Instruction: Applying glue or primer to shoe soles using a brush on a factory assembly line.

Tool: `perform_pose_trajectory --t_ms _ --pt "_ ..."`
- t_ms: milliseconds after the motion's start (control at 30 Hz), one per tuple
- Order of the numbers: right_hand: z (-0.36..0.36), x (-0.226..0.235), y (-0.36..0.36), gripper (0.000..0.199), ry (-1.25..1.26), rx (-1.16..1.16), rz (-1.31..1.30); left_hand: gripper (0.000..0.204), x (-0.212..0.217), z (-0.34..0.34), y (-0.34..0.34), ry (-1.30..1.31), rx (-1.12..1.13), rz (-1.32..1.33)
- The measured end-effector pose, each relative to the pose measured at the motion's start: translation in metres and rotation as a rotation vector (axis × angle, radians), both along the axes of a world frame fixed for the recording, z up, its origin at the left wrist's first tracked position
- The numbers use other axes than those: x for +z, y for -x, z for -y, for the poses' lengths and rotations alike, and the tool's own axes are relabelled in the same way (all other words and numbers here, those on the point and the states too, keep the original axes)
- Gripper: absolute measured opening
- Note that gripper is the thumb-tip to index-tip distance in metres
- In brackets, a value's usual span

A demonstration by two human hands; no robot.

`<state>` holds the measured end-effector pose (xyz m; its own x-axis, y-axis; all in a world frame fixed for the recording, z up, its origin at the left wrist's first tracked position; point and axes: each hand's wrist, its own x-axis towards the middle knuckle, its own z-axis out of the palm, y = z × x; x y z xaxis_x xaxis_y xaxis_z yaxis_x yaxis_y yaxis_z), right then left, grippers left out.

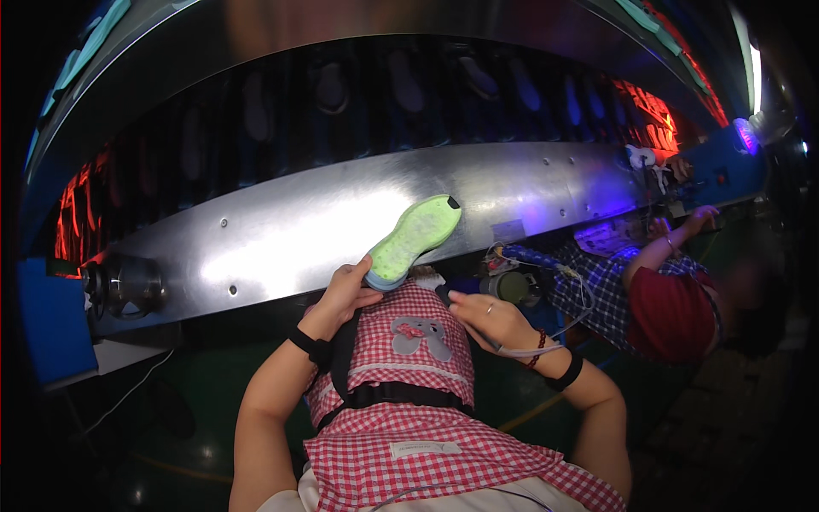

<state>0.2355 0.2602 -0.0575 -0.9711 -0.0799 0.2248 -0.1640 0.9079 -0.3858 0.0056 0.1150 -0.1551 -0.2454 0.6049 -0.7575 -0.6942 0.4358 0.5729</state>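
I am watching from far away, and the biggest thing I see is a long shiny metal bench (pixel 307 239), curving from side to side. Behind it, a row of dim soles (pixel 331 90) stands in the dark, and red light (pixel 653 119) glows by its right end. A co-worker (pixel 670 311) in a red top and a blue checked apron is on the right side, near the bench. Closest to me is a red and white checked apron (pixel 409 367) with a gray animal face on it. A dark, shiny pot (pixel 138 284) sits on the left end of the bench. The bright green sole (pixel 415 235) is in the middle, held over the front edge of the bench, with its far end tipped up to the right. The left hand (pixel 343 299) is closed on its near end, with the thumb along the side. The right hand (pixel 497 320) is almost closed around a thin, dark brush (pixel 441 293), I think, and its pale tip is near the sole. A greenish cup (pixel 512 288) is just past that hand. Each wrist has a black band (pixel 566 372), and the smallest thing I spot is a ring (pixel 490 308) on the right hand.
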Motion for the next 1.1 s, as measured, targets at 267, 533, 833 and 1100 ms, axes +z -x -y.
perform_pose_trajectory --t_ms 267,533,833,1100 --pt "-0.003 -0.032 0.012 0.026 1.81 -0.667 -0.149 0.058 -0.003 0.009 -0.003 -0.082 0.205 -0.05" --pt "-0.002 -0.041 0.014 0.029 2.075 -0.639 -0.128 0.046 0.008 0.01 -0.012 0.016 -0.212 0.037" --pt "-0.003 -0.044 0.006 0.029 2.121 -0.668 -0.167 0.025 0.004 0.004 0.012 -0.038 0.103 -0.413" --pt "-0.001 -0.048 0.004 0.029 2.079 -0.657 -0.179 0.056 -0.035 -0.018 0.082 0.066 0.297 -0.943"
